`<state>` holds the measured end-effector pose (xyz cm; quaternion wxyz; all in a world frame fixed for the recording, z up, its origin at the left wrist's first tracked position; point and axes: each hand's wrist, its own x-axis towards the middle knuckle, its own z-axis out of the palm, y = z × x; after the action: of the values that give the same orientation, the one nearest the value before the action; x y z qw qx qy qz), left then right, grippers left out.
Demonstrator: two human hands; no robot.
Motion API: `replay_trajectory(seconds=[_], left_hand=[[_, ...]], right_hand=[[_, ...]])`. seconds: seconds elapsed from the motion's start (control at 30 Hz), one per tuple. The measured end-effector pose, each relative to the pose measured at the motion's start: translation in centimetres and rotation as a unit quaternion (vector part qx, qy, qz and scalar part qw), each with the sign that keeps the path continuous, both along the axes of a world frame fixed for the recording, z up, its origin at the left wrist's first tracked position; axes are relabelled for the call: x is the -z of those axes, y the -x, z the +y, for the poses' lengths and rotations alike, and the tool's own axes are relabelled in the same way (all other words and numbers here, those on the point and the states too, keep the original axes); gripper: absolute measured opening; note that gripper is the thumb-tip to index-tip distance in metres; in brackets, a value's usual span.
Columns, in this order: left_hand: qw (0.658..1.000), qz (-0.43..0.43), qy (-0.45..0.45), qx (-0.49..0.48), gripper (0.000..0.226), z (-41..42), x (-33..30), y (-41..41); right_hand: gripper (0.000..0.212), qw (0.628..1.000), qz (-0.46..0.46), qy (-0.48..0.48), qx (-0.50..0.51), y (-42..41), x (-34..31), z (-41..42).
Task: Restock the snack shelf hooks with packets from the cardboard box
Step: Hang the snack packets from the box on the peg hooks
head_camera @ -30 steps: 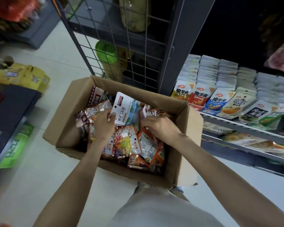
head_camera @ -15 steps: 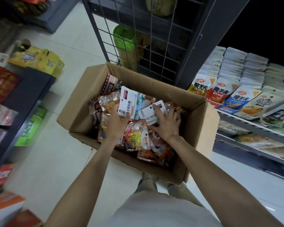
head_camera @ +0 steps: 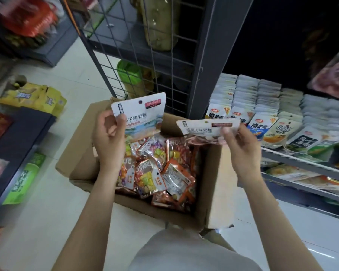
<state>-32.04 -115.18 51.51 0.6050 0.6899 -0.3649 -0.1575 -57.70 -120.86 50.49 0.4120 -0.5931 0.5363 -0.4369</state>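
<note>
An open cardboard box (head_camera: 80, 159) stands on the floor below me, holding several shiny orange and clear candy packets (head_camera: 160, 169). My left hand (head_camera: 109, 139) holds a white packet with a blue and tan picture (head_camera: 143, 116) upright above the box's far left part. My right hand (head_camera: 241, 147) grips a second white packet (head_camera: 204, 128) by its top edge, tilted nearly flat over the box's right side. Both packets have a hang hole at the top.
A dark wire grid panel (head_camera: 145, 45) and a grey post (head_camera: 209, 65) rise just behind the box. To the right, shelves (head_camera: 301, 163) carry rows of white snack packets (head_camera: 262, 106). A dark low shelf (head_camera: 18, 133) with yellow and green packs lies to the left.
Both hands have risen out of the box, each lifting a white packet. The view has moved closer to the box.
</note>
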Motion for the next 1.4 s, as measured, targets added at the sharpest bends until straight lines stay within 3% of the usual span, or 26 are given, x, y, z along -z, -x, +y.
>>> replay_trajectory(seconds=[0.2, 0.27, 0.4, 0.5, 0.67, 0.8, 1.2, 1.4], left_hand=[[0.978, 0.034, 0.001, 0.205, 0.012, -3.3, -3.4, 9.3], [0.959, 0.080, 0.007, 0.273, 0.012, -4.4, -4.3, 13.1], [0.921, 0.173, 0.018, 0.350, 0.011, -6.6, -6.8, 20.4], [0.909, 0.154, 0.037, 0.385, 0.010, -8.5, -8.8, 24.3], [0.914, 0.026, 0.126, 0.385, 0.027, -11.5, -11.0, 28.8], [0.924, -0.058, 0.172, 0.338, 0.015, -13.9, -11.9, 30.6], [0.939, -0.002, 0.134, 0.316, 0.020, -17.1, -11.9, 32.0], [0.948, 0.001, 0.143, 0.284, 0.022, -17.5, -11.5, 32.3]], right_hand=[[0.021, 0.987, -0.126, -0.034, 0.089, 7.4, -4.0, -0.1], [0.025, 0.987, -0.119, -0.037, 0.099, 9.7, -4.6, 0.0], [0.012, 0.986, -0.100, -0.017, 0.132, 13.9, -6.2, 0.0], [0.008, 0.984, -0.105, 0.004, 0.143, 16.7, -7.5, -0.4], [0.006, 0.977, -0.116, 0.059, 0.167, 20.8, -9.8, -1.9], [0.005, 0.975, -0.121, 0.069, 0.174, 21.9, -10.8, -4.0], [0.005, 0.972, -0.140, 0.049, 0.182, 23.2, -11.8, -7.3], [0.006, 0.944, -0.176, 0.098, 0.263, 24.2, -12.1, -6.4]])
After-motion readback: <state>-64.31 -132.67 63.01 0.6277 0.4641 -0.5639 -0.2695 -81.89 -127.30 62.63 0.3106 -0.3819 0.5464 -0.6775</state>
